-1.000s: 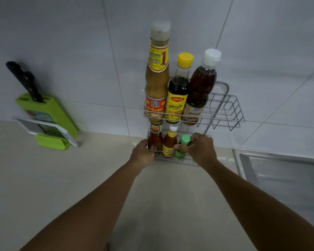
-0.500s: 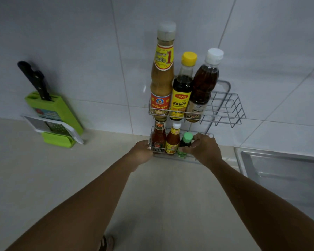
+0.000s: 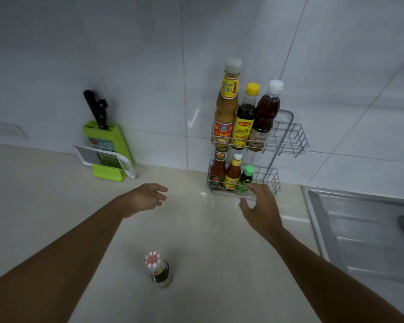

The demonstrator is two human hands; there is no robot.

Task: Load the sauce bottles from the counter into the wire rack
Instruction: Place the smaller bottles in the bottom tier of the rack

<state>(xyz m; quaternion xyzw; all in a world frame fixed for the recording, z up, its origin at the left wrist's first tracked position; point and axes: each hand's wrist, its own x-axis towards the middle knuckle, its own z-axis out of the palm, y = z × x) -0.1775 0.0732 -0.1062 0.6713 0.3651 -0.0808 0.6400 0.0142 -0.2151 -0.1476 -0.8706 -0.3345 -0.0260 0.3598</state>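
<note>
A two-tier wire rack (image 3: 289,138) stands against the tiled wall. Its upper shelf holds three tall bottles: a tan sauce bottle (image 3: 225,106), a dark one with a yellow cap (image 3: 245,117) and a brown one with a white cap (image 3: 265,117). On the lower shelf stand a red sauce bottle (image 3: 217,170), an orange one (image 3: 233,172) and a small green-capped bottle (image 3: 246,176). A dark bottle with a red-and-white cap (image 3: 159,269) stands alone on the counter, near me. My left hand (image 3: 147,197) hovers open left of the rack. My right hand (image 3: 259,206) is open just in front of the lower shelf.
A green knife block (image 3: 107,145) with a black-handled knife and a white grater leans against the wall at the left. A steel sink (image 3: 359,229) lies right of the rack. The beige counter (image 3: 44,206) stretches left and toward me.
Both hands have let go of the rack's lower shelf and pulled back toward me, fingers now spread. The view has drawn back, bringing the red-capped bottle on the counter into sight.
</note>
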